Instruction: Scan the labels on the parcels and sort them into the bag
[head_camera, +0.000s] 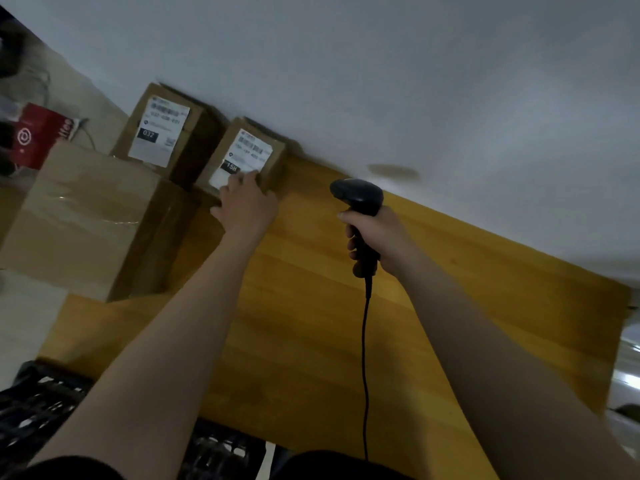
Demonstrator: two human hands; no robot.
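Touching the 15H parcel, our left hand lies flat-fingered; right hand grips scanner; 032 parcel also unsorted, we judge.

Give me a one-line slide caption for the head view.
Left hand rests on the 15H parcel; right hand grips the corded scanner over the wooden table.

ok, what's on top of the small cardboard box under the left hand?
On the small brown cardboard box: a white shipping label with a barcode and a black "15H" tag. Left hand fingers rest on its near corner, hiding whatever is printed there.
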